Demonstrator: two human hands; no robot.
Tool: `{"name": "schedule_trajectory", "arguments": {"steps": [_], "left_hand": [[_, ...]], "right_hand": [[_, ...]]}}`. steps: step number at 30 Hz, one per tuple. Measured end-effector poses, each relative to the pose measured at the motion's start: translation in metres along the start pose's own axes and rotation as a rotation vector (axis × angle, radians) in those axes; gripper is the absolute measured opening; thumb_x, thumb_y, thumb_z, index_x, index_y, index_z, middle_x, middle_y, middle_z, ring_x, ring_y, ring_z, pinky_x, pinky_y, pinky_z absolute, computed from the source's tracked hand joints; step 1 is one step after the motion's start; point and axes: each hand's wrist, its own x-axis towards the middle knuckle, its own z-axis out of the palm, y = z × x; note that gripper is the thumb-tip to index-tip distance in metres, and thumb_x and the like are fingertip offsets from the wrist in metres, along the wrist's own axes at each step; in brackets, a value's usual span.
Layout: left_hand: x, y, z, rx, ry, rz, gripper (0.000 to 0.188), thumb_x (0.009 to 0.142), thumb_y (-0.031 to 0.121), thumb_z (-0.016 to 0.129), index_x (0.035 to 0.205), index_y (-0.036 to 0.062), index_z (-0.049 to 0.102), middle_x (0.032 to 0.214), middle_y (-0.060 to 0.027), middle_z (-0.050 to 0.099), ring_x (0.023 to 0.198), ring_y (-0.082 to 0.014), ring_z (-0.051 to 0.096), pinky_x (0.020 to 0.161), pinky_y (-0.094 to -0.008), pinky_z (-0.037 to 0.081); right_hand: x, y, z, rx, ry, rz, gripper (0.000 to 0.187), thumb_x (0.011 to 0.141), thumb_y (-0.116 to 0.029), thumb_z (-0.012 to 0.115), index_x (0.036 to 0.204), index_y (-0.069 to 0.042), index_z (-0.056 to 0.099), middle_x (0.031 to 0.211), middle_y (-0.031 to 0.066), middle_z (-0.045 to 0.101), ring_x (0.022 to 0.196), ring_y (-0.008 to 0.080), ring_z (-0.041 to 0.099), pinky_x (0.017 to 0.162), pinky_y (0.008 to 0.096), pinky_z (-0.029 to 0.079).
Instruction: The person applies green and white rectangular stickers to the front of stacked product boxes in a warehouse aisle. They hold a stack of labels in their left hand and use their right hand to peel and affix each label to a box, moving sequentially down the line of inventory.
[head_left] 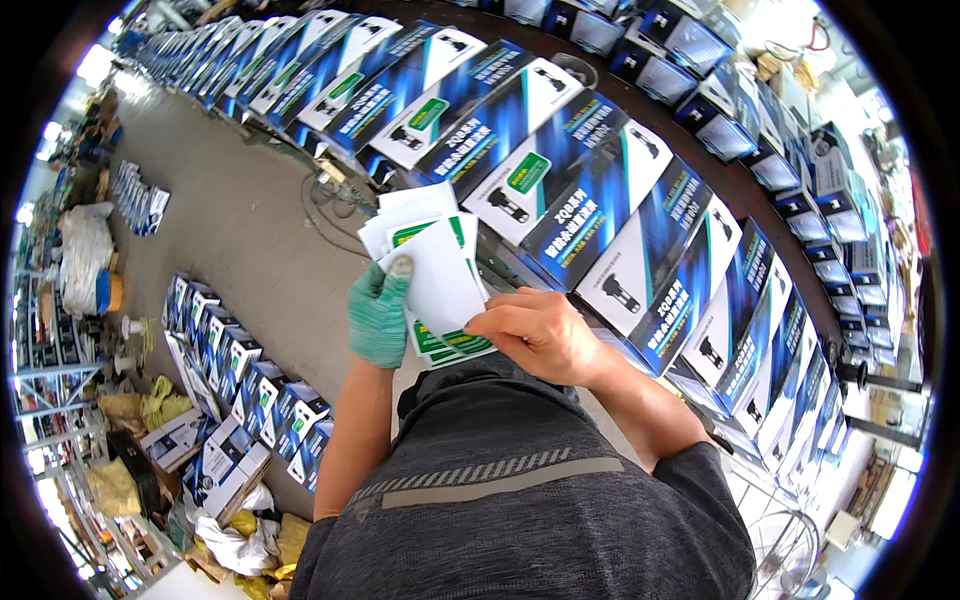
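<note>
My left hand [377, 315], in a pale green glove, grips a fanned stack of green-and-white labels [403, 236] with the thumb on top. A blank white sheet [443, 277] lies uppermost in the stack, and green printed parts show around its edges. My bare right hand [540, 335] pinches the right lower corner of the labels between thumb and fingers; exactly how many sheets it has is hidden. Just beyond my hands stands a long row of blue, white and black printed cartons [560, 225]. Some of them bear a green sticker [528, 174] on top.
Darker cartons [720, 115] line up behind the row at the right. More cartons [262, 385] stand on the grey floor [215, 190] at the left, near plastic bags [250, 540]. A cable [335, 205] hangs by the row's near side. At lower right is a wire-caged fan [785, 550].
</note>
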Motion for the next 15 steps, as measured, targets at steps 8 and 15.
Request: {"name": "schedule_trajectory", "arguments": {"steps": [8,15], "left_hand": [[0.010,-0.009,0.005,-0.037,0.006,-0.060,0.039,0.101,0.030,0.075,0.125,0.0000,0.072,0.112,-0.0074,0.076,0.096,-0.0142,0.070,0.084,-0.0300,0.059],[0.026,-0.049,-0.006,0.003,0.109,-0.077,0.034,0.101,0.026,0.075,0.122,-0.0009,0.072,0.110,-0.0071,0.075,0.092,-0.0140,0.070,0.080,-0.0293,0.059]], "right_hand": [[-0.004,-0.007,-0.005,-0.070,0.103,-0.003,0.023,0.081,0.002,0.079,0.100,-0.010,0.075,0.113,0.0053,0.072,0.106,0.0297,0.068,0.083,0.0397,0.057],[-0.015,-0.021,-0.044,0.294,0.145,-0.018,0.018,0.086,0.005,0.076,0.100,-0.006,0.075,0.109,0.0100,0.073,0.108,0.0240,0.071,0.090,0.0362,0.060]]}}
